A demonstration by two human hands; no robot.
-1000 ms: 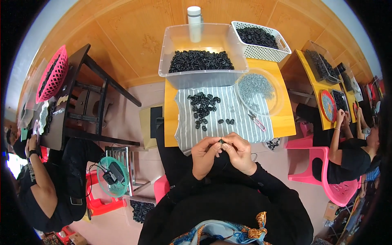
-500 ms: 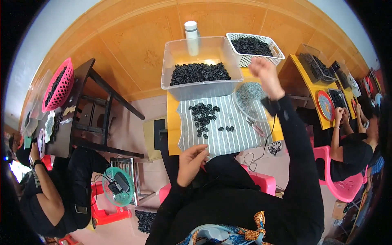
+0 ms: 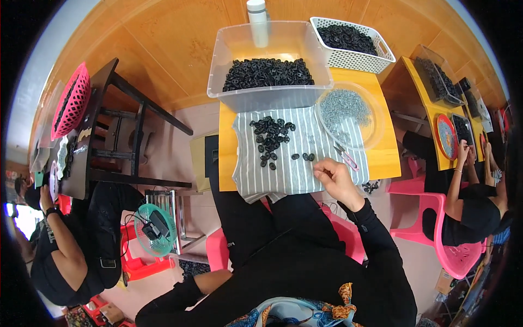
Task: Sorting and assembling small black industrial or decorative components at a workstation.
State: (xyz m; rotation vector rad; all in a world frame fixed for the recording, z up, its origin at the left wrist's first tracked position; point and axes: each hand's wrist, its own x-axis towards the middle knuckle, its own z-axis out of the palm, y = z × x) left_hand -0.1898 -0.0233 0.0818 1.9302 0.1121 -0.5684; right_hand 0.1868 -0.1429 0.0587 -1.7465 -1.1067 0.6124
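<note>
My right hand (image 3: 336,180) is over the near right part of a grey-and-white striped cloth (image 3: 297,182), fingers curled together. Anything held in them is too small or hidden to make out. Just left of its fingertips lie a few small black oval pieces (image 3: 296,156); a larger cluster of the same pieces (image 3: 271,136) is spread farther left. Pink-handled snips (image 3: 348,159) rest beyond this hand, beside a clear round tray (image 3: 380,128) of small silvery metal parts (image 3: 344,109). My left hand (image 3: 213,280) is low beside my body, its fingers out of sight.
At the back of the yellow table (image 3: 388,158) stand a clear bin (image 3: 267,101) of black pieces, a white basket (image 3: 357,61) and a white bottle (image 3: 257,13). Co-workers sit left and right. A green basket (image 3: 143,240) is left of my pink chair (image 3: 217,250).
My right hand has come down from beside the white basket to the near cloth. My left hand has drawn back from the cloth's front edge to my side. The view has shifted.
</note>
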